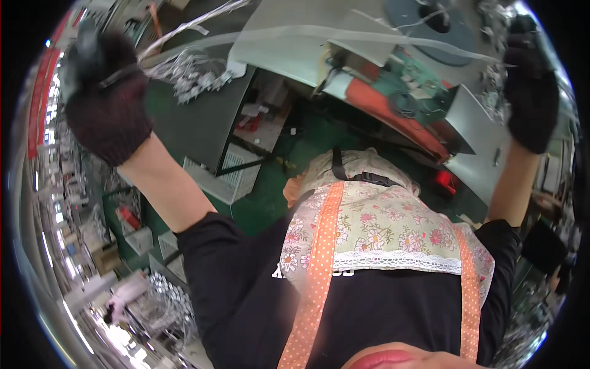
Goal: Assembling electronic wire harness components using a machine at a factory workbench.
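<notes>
My left hand [110, 98], in a dark knit glove, is raised at the upper left with its fingers closed round a white cable [295, 29]. The cable runs in a shallow arc across to the upper right and looks blurred. At its other end is my right hand [531, 92], gloved in the same dark knit, fingers curled on the cable and partly lost in the dark rim. Close to my left hand, a bundle of white wires with small connectors [200, 77] lies at the edge of the dark worktop [203, 117].
Beneath the cable is a grey table [276, 46]. Farther right are a blue-grey disc [452, 46], a green surface with wires [415, 77] and an orange-red bar [393, 114]. White crates [236, 175] stand below the worktop on the green floor [307, 132].
</notes>
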### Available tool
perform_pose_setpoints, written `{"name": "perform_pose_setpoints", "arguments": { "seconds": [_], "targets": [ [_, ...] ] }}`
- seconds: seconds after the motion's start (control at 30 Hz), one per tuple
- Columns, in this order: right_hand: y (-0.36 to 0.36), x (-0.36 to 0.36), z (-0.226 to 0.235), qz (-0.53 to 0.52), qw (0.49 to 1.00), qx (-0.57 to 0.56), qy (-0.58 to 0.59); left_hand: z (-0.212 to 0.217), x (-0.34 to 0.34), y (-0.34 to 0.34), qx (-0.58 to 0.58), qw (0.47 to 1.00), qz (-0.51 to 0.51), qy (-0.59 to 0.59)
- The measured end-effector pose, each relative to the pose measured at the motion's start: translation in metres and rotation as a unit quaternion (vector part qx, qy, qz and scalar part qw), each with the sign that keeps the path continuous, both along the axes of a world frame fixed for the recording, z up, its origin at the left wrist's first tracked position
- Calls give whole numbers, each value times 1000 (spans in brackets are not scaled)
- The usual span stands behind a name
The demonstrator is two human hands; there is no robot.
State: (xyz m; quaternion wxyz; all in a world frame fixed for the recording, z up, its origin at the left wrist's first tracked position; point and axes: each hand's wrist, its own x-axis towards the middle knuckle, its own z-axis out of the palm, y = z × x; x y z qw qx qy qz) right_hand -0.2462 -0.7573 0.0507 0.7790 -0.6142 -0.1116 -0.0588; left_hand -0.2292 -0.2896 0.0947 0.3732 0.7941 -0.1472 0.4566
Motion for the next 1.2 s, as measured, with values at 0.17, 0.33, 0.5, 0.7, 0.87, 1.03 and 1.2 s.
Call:
{"name": "perform_pose_setpoints", "arguments": {
  "seconds": [0.17, 0.33, 0.5, 0.7, 0.87, 1.03, 1.2],
  "targets": [
    [80, -16, -107, 213, 924, 271, 169, -115, -146, 134, 165, 926, 303, 153],
    [213, -6, -176, 207, 924, 61, 315, -239, -315, 121, 255, 842, 141, 454],
    [295, -12, -339, 419, 851, -301, 101, -352, -460, 77, 149, 702, 57, 694],
    [389, -74, -463, 489, 795, -342, -108, -425, -537, -16, 4, 634, 92, 768],
    [461, -26, -632, 538, 704, -365, -286, -523, -519, -29, -27, 641, 151, 752],
    [534, -41, -713, 546, 755, -327, -157, -609, -487, 7, -72, 581, 197, 786],
    [621, 7, -777, 571, 782, -181, 174, -717, -424, 65, -6, 564, 228, 794]
  ]
}}
